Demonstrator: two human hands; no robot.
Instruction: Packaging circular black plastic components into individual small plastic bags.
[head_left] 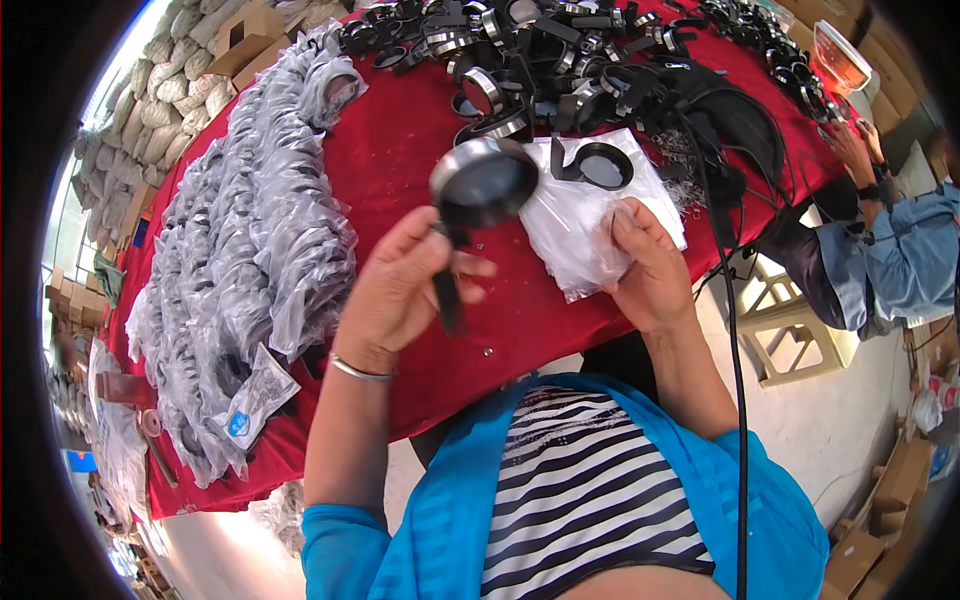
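My left hand (pixel 395 285) grips the black handle of a magnifying glass (pixel 485 185) with a silver-and-black round rim. It is raised over the table and slightly blurred. Between thumb and fingers, my right hand (pixel 650 262) pinches the edge of a clear plastic bag (pixel 575 240) on a white stack of bags. Another black-rimmed magnifying glass (pixel 604 166) lies at the far end of that stack. To the left run long rows of bagged pieces (pixel 290 200) in clear plastic.
A heap of unwrapped magnifying glasses (pixel 485 90) covers the far side of the red-clothed table (pixel 400 130). A black bag (pixel 735 110) sits beside it. One black cable (pixel 735 330) hangs down at right. Another person's hands (pixel 855 150) work by a beige stool (pixel 790 325).
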